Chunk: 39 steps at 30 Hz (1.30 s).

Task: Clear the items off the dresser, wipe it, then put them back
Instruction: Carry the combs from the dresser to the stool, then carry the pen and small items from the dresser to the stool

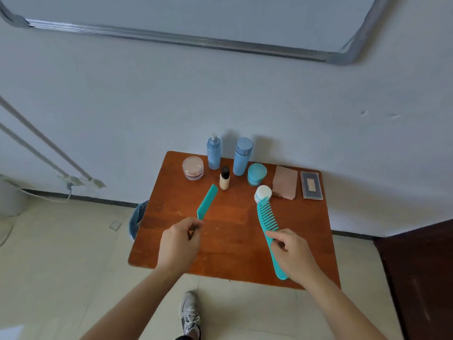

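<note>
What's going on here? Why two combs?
A person stands at a small wooden dresser with a teal comb in each hand. The left hand pinches the small comb by its end, and the right hand holds the big comb by its handle. Blue bottles, jars and a few other things stand at the back by the wall. Whether the combs are coming off or going back, I cannot tell.
</note>
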{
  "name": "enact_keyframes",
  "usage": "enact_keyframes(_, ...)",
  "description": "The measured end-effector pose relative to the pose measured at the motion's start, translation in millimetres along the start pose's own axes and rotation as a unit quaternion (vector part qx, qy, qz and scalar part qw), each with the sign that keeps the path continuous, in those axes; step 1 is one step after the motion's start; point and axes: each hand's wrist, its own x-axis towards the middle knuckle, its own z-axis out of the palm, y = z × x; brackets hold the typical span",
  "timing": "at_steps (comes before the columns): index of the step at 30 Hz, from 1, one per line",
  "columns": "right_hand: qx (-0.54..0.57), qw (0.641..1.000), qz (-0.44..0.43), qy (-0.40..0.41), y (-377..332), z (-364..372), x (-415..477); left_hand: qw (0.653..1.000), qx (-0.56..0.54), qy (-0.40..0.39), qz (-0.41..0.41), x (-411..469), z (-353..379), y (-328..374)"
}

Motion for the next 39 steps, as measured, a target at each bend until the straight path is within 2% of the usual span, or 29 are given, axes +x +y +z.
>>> enact_keyframes(6, 0.052, 0.996, 0.044, -0.049, -28.6, 56.2, 59.1, 0.997, 0.007, -0.07, -0.019, 77.5, 17.4, -44.1)
enact_keyframes(10, 0.077, 0.995, 0.059, -0.039, -29.8, 79.0, 89.3, 0.994, -0.005, -0.109, -0.015, 97.3, 39.0, -63.1)
enact_keyframes(15, 0.118, 0.99, 0.08, -0.019, -29.7, 99.9, 110.4, 0.992, 0.031, -0.12, 0.008, 116.4, 56.8, -79.3)
enact_keyframes(19, 0.095, 0.992, 0.083, 0.007, -31.3, 101.9, 113.8, 0.988, 0.082, -0.127, 0.031, 124.8, 60.9, -81.4)
enact_keyframes(23, 0.021, 0.997, 0.068, -0.018, -36.9, 84.6, 108.4, 0.982, 0.139, -0.129, 0.016, 125.8, 49.7, -68.6)
enact_keyframes(26, -0.064, 0.997, 0.026, 0.017, -47.1, 56.8, 103.4, 0.976, 0.187, -0.098, 0.056, 126.9, 28.4, -36.4)
enact_keyframes(29, -0.118, 0.987, -0.022, 0.106, -70.9, 10.8, 95.6, 0.966, 0.217, -0.037, 0.134, 125.5, -4.5, 19.0)
enact_keyframes(34, -0.209, 0.947, -0.096, 0.223, -107.5, -82.5, 67.2, 0.93, 0.252, 0.058, 0.261, 109.8, -57.4, 132.7)
enact_keyframes(39, -0.228, 0.906, -0.092, 0.346, -117.1, -165.5, -9.5, 0.895, 0.186, 0.146, 0.378, 75.5, -91.2, 230.4)
